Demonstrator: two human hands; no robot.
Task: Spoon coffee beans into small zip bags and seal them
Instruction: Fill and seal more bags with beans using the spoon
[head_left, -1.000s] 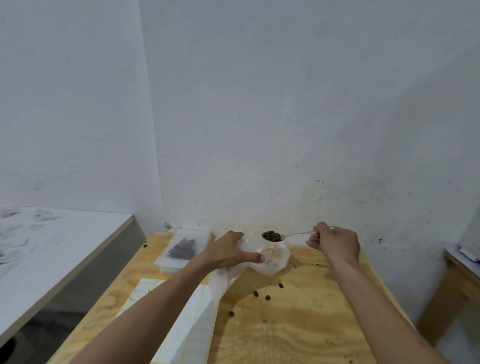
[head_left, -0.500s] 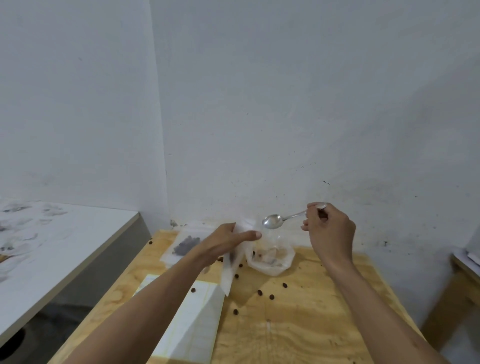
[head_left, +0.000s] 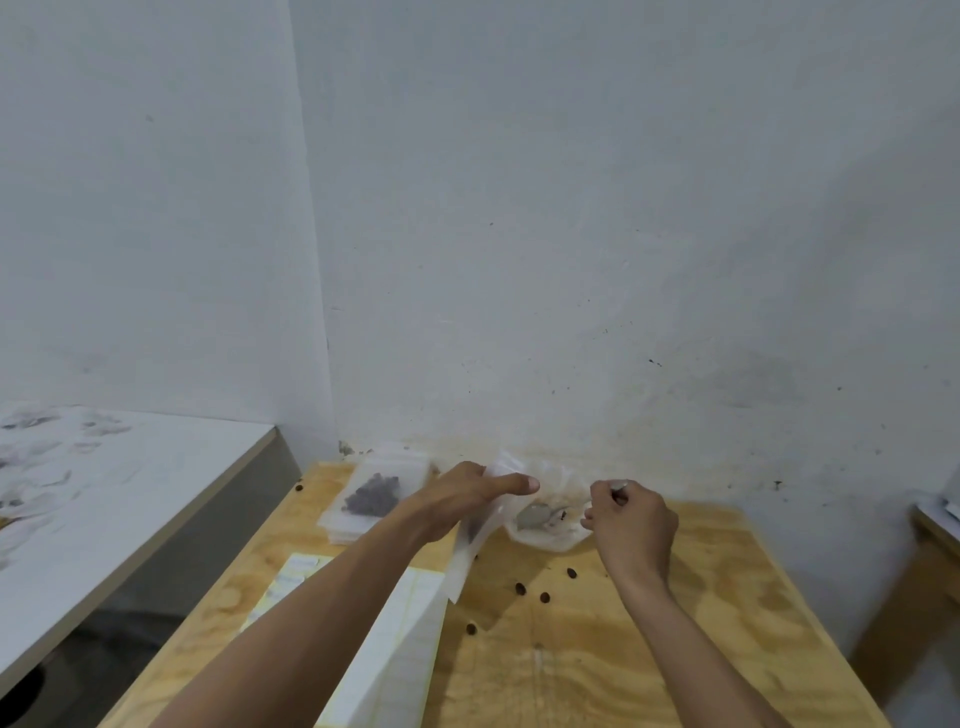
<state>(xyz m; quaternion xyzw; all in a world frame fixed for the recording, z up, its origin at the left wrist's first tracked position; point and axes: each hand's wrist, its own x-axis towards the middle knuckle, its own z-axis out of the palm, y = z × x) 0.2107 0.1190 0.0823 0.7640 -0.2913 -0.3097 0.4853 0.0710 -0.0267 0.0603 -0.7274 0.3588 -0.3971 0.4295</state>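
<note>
- Pale plywood table (head_left: 649, 649) is filling the lower frame — loose dark coffee beans (head_left: 544, 597) are lying at centre.
- Left hand (head_left: 457, 501) is pinching a clear zip bag (head_left: 475, 540), thumb extended.
- Right hand (head_left: 631, 519), fingers curled, is gripping a metal spoon (head_left: 535, 515) — its bowl is sitting in the clear plastic container (head_left: 550, 530).

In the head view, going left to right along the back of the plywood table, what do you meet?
Filled zip bag of beans → left hand, holding an open zip bag → spoon bowl in the clear container → right hand, gripping the spoon handle.

Plywood table (head_left: 675, 649) matt; spoon (head_left: 535, 515) seemingly metal.
</note>
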